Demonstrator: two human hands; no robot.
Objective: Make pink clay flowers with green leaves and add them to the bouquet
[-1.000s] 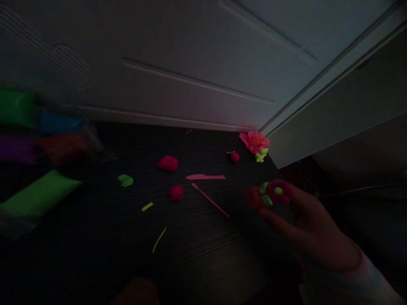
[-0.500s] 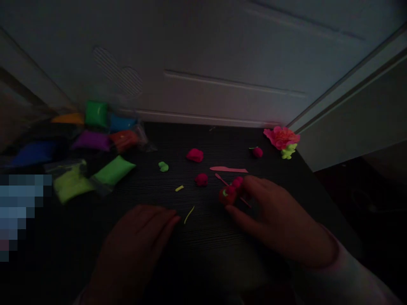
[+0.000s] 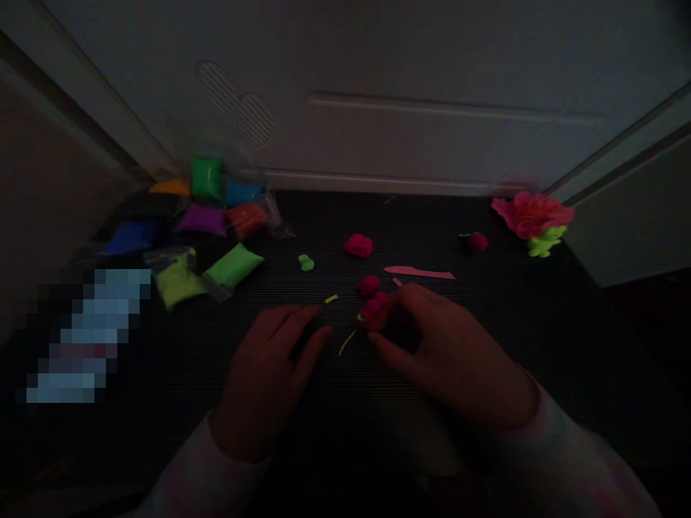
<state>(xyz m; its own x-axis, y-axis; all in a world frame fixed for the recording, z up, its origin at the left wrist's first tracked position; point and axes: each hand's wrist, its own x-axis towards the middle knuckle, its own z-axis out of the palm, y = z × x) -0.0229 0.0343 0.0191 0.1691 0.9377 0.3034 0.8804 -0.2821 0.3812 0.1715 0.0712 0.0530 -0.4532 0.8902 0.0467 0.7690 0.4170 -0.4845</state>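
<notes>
Two bare hands are shown, both reached in on the near side of the pink knife (image 3: 419, 273). Right hand (image 3: 381, 322): wrist low, fingers bent, a pink-and-red clay model (image 3: 371, 308) pinched between thumb and fingertips, nearer than the knife and to its left. Left hand (image 3: 325, 320): placed farther left of the knife, thumb spread from the lightly curved fingers.

Counted to the left of the knife are eight clay packets (image 3: 235, 266), one green lump (image 3: 306, 263), one pink lump (image 3: 359, 246), one pink ball (image 3: 369, 286), one yellow stub (image 3: 331, 298) and one yellow strand (image 3: 346, 344). Beyond the knife's right end are seen one stemmed ball (image 3: 477, 242), one pink flower (image 3: 532, 214) and one yellow figurine (image 3: 544, 243). Just nearer than the knife, one pink stick (image 3: 397, 282) is mostly covered by the right hand.

Compared with half a second earlier, the model has been shifted left from over the stick to beside the pink ball, and the left thumb has been parted from its fingers.
</notes>
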